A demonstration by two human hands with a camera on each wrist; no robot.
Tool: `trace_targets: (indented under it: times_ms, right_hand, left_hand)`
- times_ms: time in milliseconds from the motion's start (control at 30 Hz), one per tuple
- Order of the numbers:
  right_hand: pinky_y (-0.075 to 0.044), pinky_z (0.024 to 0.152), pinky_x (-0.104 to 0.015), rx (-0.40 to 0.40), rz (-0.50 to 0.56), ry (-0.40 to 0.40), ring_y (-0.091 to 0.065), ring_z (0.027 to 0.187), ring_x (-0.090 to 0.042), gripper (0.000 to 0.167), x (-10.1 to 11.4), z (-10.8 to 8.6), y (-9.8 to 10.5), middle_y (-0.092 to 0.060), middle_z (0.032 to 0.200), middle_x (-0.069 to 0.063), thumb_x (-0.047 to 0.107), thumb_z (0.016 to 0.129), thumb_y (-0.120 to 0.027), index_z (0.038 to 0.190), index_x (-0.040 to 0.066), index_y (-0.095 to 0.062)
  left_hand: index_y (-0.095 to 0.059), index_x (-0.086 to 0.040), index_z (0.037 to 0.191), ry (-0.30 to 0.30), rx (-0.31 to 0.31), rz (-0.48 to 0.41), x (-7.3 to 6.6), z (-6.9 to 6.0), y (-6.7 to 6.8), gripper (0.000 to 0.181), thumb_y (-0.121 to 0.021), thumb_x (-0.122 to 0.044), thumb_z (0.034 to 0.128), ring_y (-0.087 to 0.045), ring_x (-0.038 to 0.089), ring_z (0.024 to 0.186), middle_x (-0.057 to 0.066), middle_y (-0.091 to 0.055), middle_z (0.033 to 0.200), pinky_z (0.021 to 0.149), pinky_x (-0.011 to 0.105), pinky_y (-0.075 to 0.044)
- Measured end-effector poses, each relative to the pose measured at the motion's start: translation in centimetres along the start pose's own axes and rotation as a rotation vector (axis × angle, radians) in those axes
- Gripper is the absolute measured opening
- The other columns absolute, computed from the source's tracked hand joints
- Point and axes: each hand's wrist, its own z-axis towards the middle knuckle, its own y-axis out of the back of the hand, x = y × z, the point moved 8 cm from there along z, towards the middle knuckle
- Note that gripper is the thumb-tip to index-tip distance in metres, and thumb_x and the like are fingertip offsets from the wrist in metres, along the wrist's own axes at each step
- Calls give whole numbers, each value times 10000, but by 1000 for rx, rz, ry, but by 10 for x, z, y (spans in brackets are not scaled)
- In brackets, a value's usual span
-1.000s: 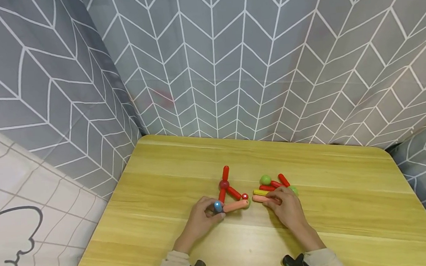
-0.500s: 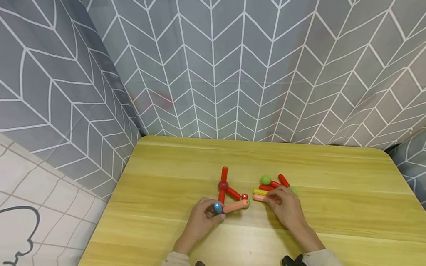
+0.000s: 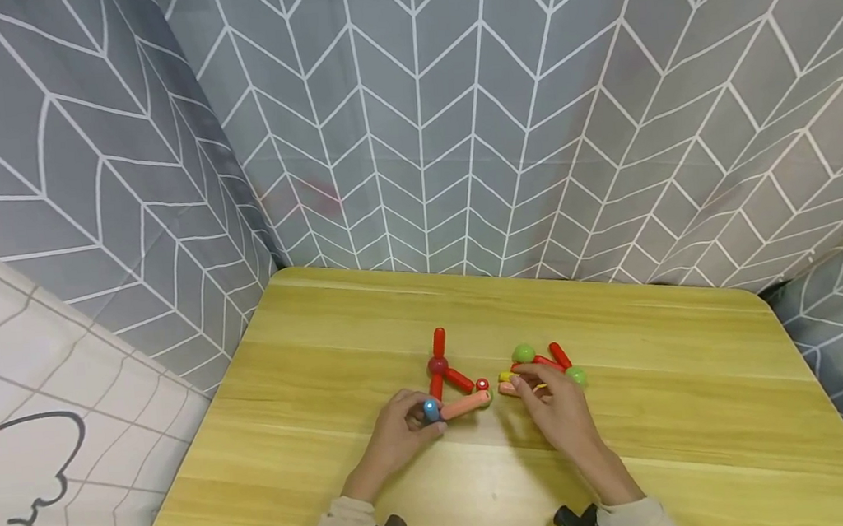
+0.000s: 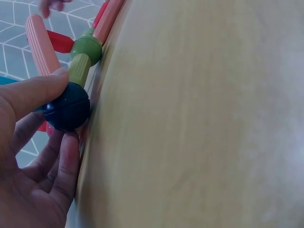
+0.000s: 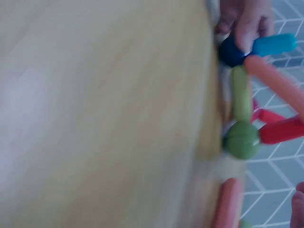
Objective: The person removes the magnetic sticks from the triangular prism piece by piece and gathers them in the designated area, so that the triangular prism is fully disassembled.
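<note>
My left hand [image 3: 398, 432] pinches a dark blue ball connector [image 4: 68, 107] between thumb and fingers. A light blue rod [image 5: 275, 44], a salmon rod [image 3: 466, 405] and a green rod [image 5: 242, 95] extend from that ball. The green rod leads to a green ball [image 5: 242, 139]. Red rods [image 3: 460, 380] and a dark red ball [image 3: 438, 365] complete the joined frame on the table. My right hand [image 3: 561, 411] hovers over loose pieces, its fingers loosely bent and no piece visibly gripped. Below its fingertips lie a yellow rod [image 3: 506, 377] and a loose salmon rod [image 5: 228, 204].
Two loose green balls [image 3: 524, 353] [image 3: 576, 376] and several red rods [image 3: 560, 355] lie beyond my right hand. The wooden table [image 3: 308, 330] ends at a patterned grey curtain [image 3: 396, 133].
My right hand has come up from the salmon rod and shifted slightly left over the yellow one, uncovering the right-hand green ball. My left hand keeps hold of the blue ball.
</note>
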Motion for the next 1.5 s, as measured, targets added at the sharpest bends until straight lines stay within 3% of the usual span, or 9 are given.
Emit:
trace_targets:
  times_ms: [300, 533, 833, 1167, 1500]
  right_hand:
    - [-589, 715, -242, 43, 106, 107, -657, 833, -86, 153, 26, -3, -7, -730, 949, -7, 73, 888, -750, 1041, 74, -740]
    - [-582, 726, -215, 113, 136, 76, -646, 844, -54, 170, 27, -3, -19, -721, 937, 22, 72, 871, -767, 1033, 122, -758]
    - [-576, 695, -208, 127, 135, 64, -653, 827, -63, 163, 26, -2, -23, -722, 938, 24, 89, 871, -771, 1027, 133, -761]
    - [-579, 695, -203, 183, 176, 32, -637, 807, -37, 112, 29, -5, -29, -692, 868, 43, 104, 843, -800, 945, 96, -755]
    - [-562, 748, -182, 286, 177, -18, -627, 900, -113, 133, 25, -14, -47, -712, 989, 13, 102, 874, -771, 995, 146, -735]
  left_hand:
    - [-710, -136, 1107, -15, 7, 35, 0, -1, 0, 310, -830, -186, 826, -557, 100, 870, 12, -593, 989, 724, 173, -511]
    - [-702, -134, 1123, -22, 27, 54, 1, 0, -2, 385, -866, -150, 775, -543, 98, 878, 0, -586, 979, 733, 173, -515]
    - [-704, -131, 1110, -18, 24, 62, 1, 1, -3, 378, -869, -155, 771, -537, 127, 878, 12, -583, 968, 728, 181, -498]
    - [-723, -153, 1101, -25, 16, 60, 1, 1, -2, 360, -869, -157, 771, -530, 131, 879, 11, -582, 971, 733, 186, -500]
    - [-722, -151, 1100, -37, 12, 45, 0, 2, -3, 359, -867, -139, 771, -537, 137, 878, 18, -591, 983, 737, 188, -505]
